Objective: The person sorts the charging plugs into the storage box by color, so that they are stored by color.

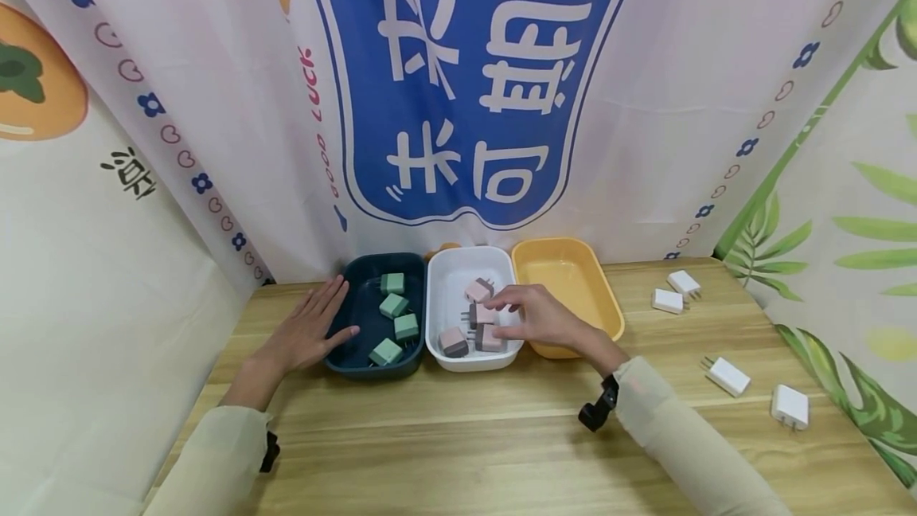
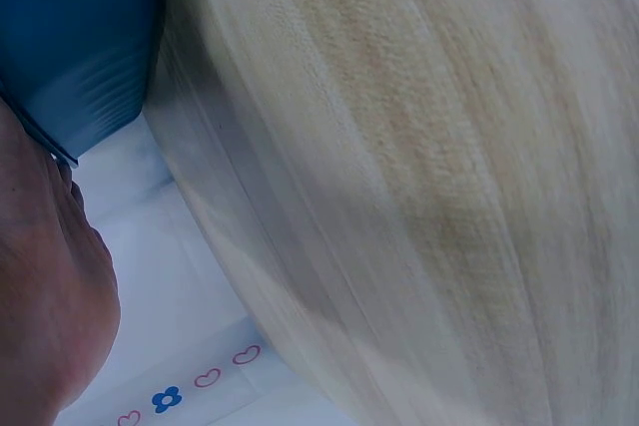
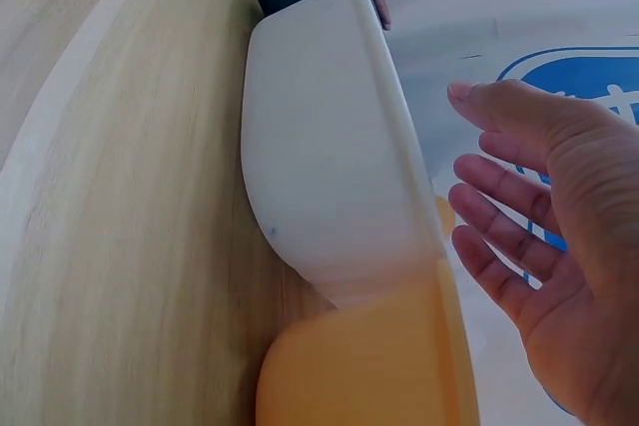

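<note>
My left hand (image 1: pixel 304 333) rests at the left rim of a dark teal bin (image 1: pixel 361 315), fingers straight and thumb over the edge. Several green plug chargers (image 1: pixel 406 327) lie in that bin. In the left wrist view, the hand (image 2: pixel 50 296) shows only partly beside the bin's wall (image 2: pixel 80 37). Above the right part of a white bin (image 1: pixel 458 265) hovers my right hand (image 1: pixel 540 317), near several pink-and-grey plug chargers (image 1: pixel 454 342). The right wrist view shows that hand (image 3: pixel 574 216) with fingers loosely bent, apart, and nothing between them.
A yellow bin (image 1: pixel 566 277) stands right of the white one, under my right forearm. Several white plug chargers (image 1: pixel 728 377) lie scattered on the right of the wooden table (image 1: pixel 444 436). A printed curtain (image 1: pixel 645 142) hangs right behind the bins.
</note>
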Demonstrator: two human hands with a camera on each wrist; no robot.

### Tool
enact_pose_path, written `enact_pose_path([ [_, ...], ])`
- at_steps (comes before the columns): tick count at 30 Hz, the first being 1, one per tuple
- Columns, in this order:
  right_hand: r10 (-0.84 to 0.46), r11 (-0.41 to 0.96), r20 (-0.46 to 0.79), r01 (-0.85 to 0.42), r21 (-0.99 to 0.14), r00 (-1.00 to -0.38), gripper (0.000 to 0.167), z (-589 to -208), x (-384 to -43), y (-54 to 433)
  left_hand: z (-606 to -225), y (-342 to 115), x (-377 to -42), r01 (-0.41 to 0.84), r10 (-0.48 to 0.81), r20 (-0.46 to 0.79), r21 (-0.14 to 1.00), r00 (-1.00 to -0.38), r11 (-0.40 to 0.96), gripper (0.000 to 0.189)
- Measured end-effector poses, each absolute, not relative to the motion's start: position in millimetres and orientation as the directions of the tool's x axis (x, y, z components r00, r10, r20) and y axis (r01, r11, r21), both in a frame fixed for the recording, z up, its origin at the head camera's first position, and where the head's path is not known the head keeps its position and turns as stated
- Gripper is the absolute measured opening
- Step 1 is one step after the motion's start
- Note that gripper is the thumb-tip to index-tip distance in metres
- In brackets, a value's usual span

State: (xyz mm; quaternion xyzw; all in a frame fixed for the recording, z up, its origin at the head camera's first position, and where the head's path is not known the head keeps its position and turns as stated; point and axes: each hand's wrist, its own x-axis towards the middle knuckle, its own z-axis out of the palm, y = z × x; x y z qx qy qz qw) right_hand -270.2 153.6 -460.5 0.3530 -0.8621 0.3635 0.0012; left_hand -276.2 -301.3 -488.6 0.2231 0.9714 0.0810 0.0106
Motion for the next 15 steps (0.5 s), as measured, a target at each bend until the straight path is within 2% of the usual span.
enact_pose_path([
  [8,-0.574,0.515,0.218,-0.555,-0.653,-0.789,0.042,-453.5,-263.6,165.4,-486.7,-300.2,-275.8,0.428,0.43,0.023,0.163,-0.902,0.889,0.091],
  [15,-0.579,0.507,0.252,-0.585,-0.633,-0.775,0.043,-450.9,-261.1,180.1,-486.4,-300.1,-275.1,0.43,0.432,0.025,0.162,-0.902,0.888,0.091],
])
